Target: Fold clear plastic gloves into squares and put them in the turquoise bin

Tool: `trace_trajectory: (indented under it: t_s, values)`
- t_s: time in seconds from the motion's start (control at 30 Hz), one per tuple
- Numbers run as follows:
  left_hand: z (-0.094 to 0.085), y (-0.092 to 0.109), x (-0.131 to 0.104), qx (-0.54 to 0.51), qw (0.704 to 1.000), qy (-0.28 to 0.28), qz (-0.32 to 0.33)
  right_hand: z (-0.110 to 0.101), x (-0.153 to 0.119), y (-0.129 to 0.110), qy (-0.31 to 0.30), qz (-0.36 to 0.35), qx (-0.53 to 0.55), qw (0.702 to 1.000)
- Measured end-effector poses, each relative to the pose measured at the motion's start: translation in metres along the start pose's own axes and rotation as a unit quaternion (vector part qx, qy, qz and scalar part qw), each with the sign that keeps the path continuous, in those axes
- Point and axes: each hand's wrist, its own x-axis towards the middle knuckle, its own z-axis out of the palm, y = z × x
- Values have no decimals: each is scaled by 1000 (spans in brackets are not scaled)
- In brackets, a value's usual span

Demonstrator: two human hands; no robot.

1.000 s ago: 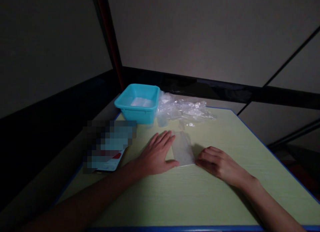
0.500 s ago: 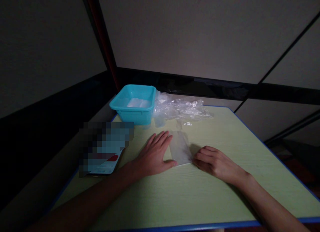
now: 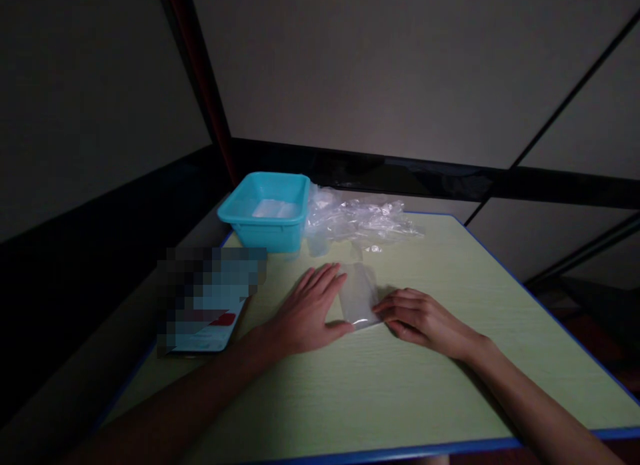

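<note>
A small clear plastic bag, roughly rectangular, lies flat on the pale green tabletop between my hands. My left hand rests palm down with its fingers spread, fingertips and thumb at the bag's left edge. At the bag's lower right corner, my right hand has its fingers drawn together in a pinch on the film. The front edge near that corner catches the light and looks slightly raised. My right fingertips partly cover the corner.
A turquoise plastic basin with whitish flat pieces inside stands at the back left. Crumpled clear plastic film lies beside it. Left of my left hand is a phone-like device, its screen partly pixelated. The table has a blue edge.
My right hand has shifted slightly left over the bag's lower right corner, and the front edge now shines. My left hand stays in place.
</note>
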Motion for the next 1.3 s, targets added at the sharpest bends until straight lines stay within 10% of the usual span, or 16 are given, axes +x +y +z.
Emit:
trace_trajectory:
  t_s: [0.3,1.3]
  values:
    - [-1,2,-3,-51,982,76,164,1,1,-2,26,23,6,999]
    - [4,3,1,-124,979,107,124,12,6,3,38,75,86,993]
